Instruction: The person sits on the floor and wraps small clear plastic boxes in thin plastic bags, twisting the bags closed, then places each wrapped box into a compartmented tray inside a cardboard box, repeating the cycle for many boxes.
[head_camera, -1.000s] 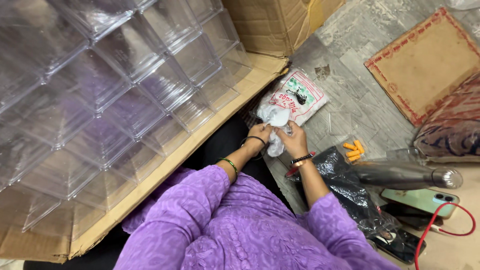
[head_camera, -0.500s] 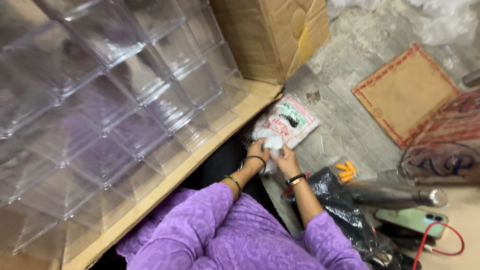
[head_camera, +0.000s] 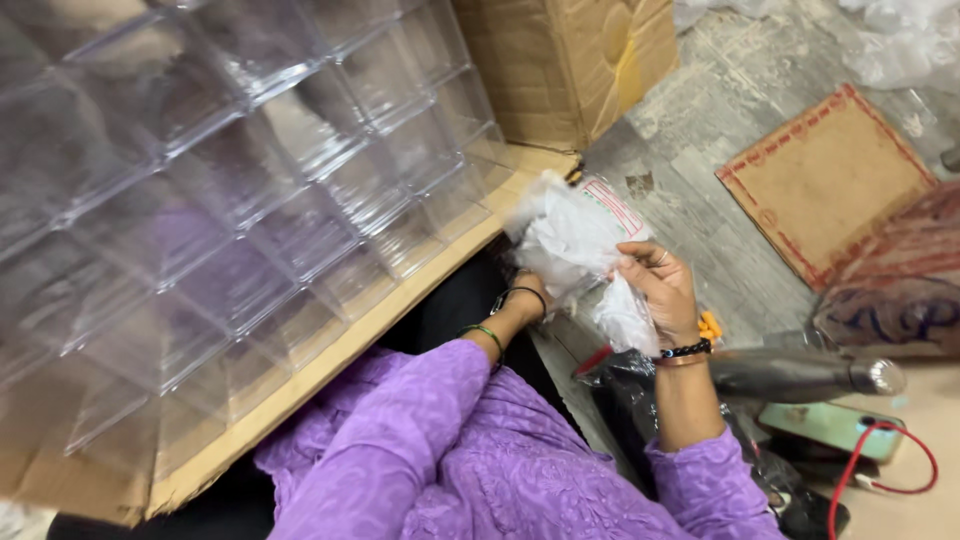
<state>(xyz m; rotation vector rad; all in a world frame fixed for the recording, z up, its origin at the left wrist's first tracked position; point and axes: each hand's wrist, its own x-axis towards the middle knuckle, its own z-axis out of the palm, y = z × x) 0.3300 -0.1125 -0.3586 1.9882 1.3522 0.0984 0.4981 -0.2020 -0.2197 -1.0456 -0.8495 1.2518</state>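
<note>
The clear plastic bag (head_camera: 575, 240), red-bordered label on top, has risen off the floor since the previous frame. Right hand (head_camera: 660, 290) grasps its lower edge; left hand (head_camera: 530, 295) grips underneath, beside the cardboard tray (head_camera: 330, 360).

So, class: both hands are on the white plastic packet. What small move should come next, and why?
Probably pull the packet's mouth wider. The right hand pinches the white plastic packet at one edge, while the left hand sits half hidden behind it, and the packet does not look open.
</note>
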